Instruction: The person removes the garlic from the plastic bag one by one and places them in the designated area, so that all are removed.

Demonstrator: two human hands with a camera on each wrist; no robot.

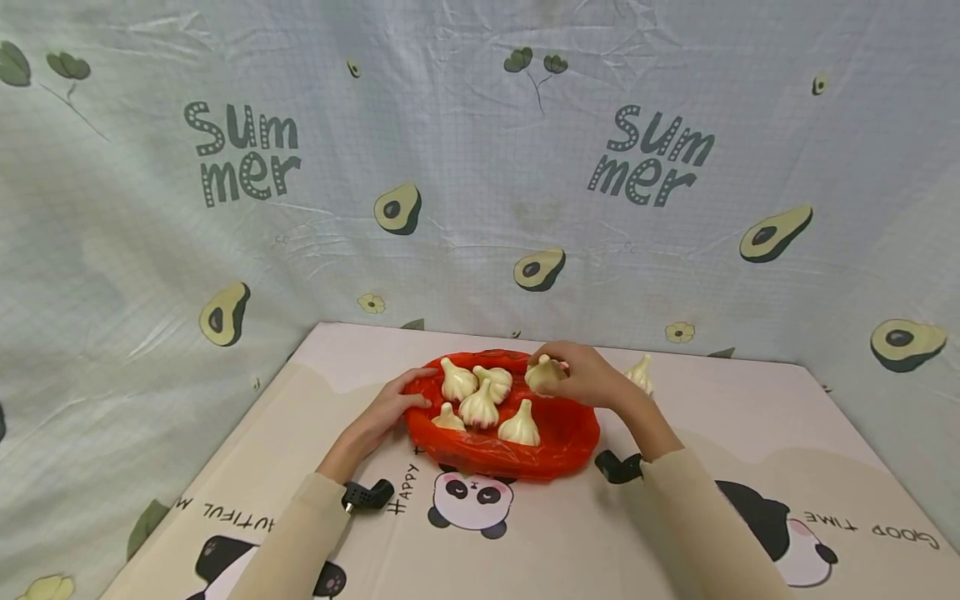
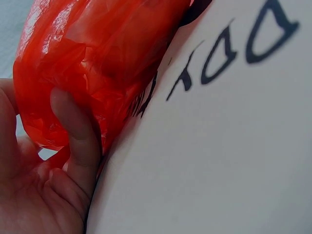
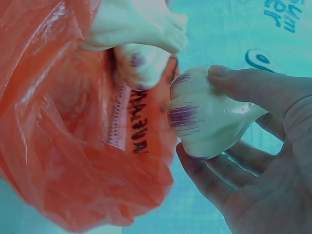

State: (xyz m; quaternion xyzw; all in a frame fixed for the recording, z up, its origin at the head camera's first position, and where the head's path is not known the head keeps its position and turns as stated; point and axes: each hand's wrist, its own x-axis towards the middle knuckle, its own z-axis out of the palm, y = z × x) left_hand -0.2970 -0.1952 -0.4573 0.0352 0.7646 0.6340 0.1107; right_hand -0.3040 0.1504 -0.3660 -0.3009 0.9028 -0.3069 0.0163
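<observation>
Over the open red bag (image 1: pixel 498 457), the right hand (image 1: pixel 591 377) pinches a garlic bulb (image 1: pixel 543 375); the left hand (image 1: pixel 384 408) grips the bag's left side, which should stay steady and spread.

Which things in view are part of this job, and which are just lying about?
Job:
held garlic bulb, in right hand
red plastic bag, gripped by left hand
five visible garlic bulbs inside it
probably the outside garlic bulb

Just there:
panda-print tabletop
avocado-print backdrop
black wrist devices

Curtained booth: avocado-print cloth (image 1: pixel 465 208) on 3 sides of the table (image 1: pixel 570 537).
</observation>
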